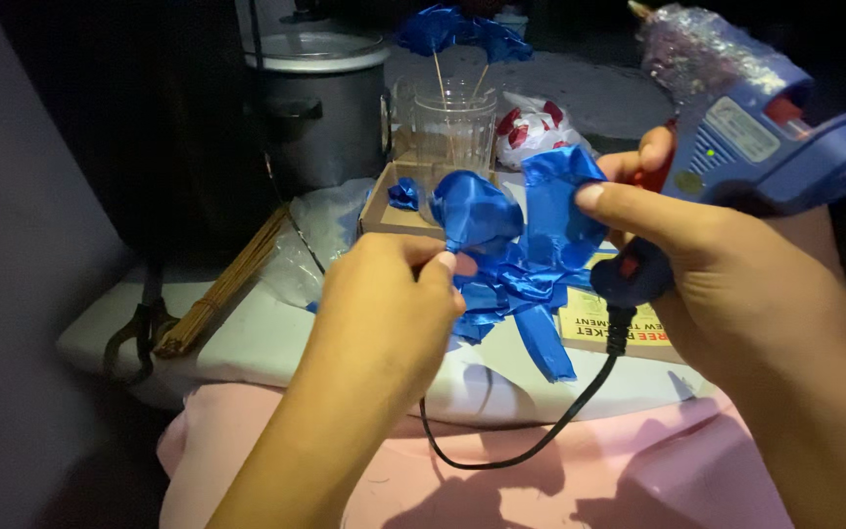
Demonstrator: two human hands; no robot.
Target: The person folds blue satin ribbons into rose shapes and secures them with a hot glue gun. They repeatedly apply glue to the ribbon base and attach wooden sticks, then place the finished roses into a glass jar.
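left hand is closed in a pinch, thumb and fingertips gripping the base of a blue ribbon flower, holding it up in front of the cardboard box. right hand is wrapped around the handle of a blue glue gun, one finger on the red trigger, while its thumb presses against a folded blue ribbon petal right beside the flower. loose blue ribbon strips hang below the flower, nearer the camera than the box. the gun's black cord drops down and loops over the pink cloth. a clear plastic cup with thin sticks stands just behind the box, a metal pot to the left of it, and a bundle of wooden sticks lies left of the box.
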